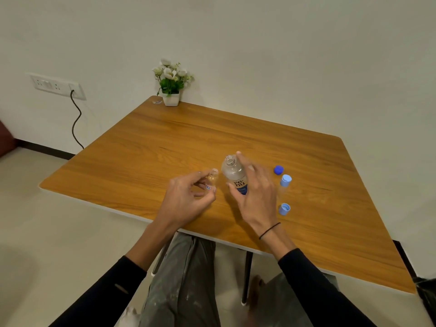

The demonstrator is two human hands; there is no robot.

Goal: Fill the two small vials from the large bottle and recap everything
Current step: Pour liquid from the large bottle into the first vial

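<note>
Over the table's [146, 142] middle, the left hand [186, 199] pinches an open vial [211, 179] while the right hand [256, 192] grips the uncapped bottle [232, 172], so pouring seemingly comes next, needing mouths aligned.

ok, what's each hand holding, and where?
Left hand pinches the small vial by its body. Right hand grips the large bottle around its middle.

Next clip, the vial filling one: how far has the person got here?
Early on. Uncapping looks done: the dark blue cap and a light blue cap lie loose on the table. In hand: the left hand holds an open vial, the right hand grips the open large bottle. Left: pouring, the second vial, all recapping.
</note>
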